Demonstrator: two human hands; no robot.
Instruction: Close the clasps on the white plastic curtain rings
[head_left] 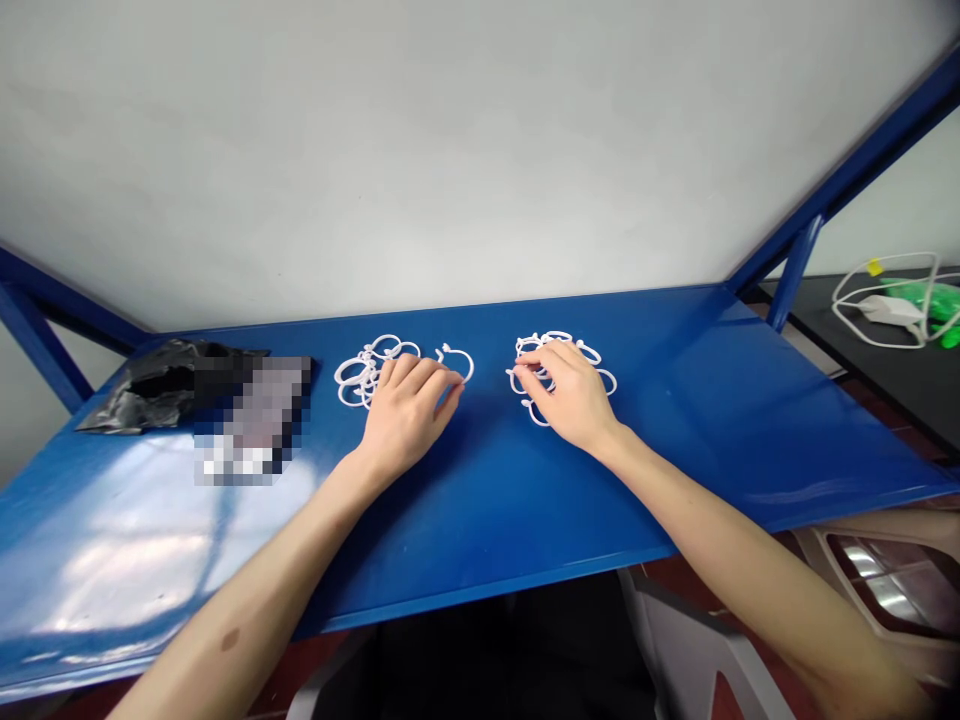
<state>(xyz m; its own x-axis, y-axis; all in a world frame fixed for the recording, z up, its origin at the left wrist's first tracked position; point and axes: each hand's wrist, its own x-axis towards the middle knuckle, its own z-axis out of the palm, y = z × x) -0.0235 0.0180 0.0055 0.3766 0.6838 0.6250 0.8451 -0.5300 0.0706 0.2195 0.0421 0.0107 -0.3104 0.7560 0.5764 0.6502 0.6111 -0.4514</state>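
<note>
I have the left hand pinching a single white ring, left cluster beside it. The right hand curls over the right cluster; grip indeterminable. Clusters already lie apart; I judge the pinched ring not yet in either.

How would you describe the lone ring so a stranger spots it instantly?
On the blue table, find the left hand. A white ring shows at its thumb side. Unlike its neighbours in the left pile and right pile, it sits alone between them.
</note>
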